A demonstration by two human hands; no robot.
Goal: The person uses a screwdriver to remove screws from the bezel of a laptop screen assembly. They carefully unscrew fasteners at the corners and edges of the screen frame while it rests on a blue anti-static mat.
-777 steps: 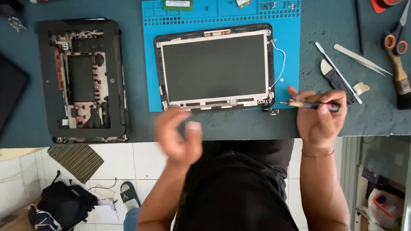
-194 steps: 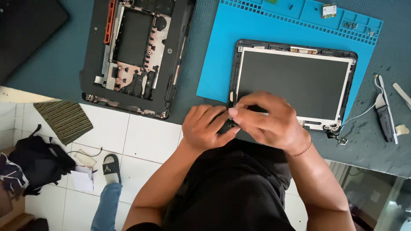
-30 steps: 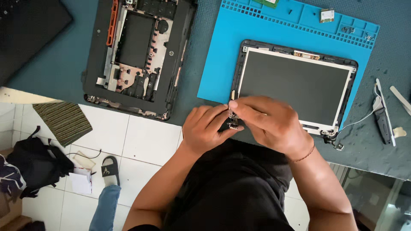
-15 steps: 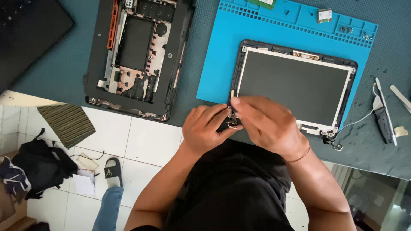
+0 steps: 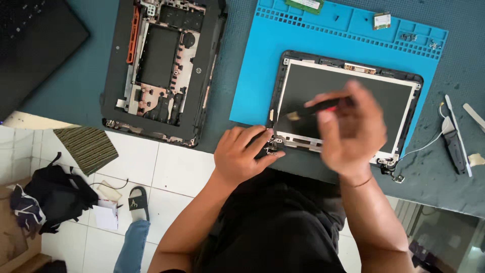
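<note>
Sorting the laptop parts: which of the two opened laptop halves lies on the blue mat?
The black-framed screen panel under both hands lies on the blue silicone mat; the black base chassis sits left, on the dark tabletop.

left hand pressed down, right hand raised, blurred

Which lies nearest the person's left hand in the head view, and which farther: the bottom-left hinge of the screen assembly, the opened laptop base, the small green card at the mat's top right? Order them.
From the left hand:
1. Bottom-left hinge, at its fingertips.
2. Opened laptop base, up and to the left.
3. Small green card, far up on the right of the blue mat.
</note>
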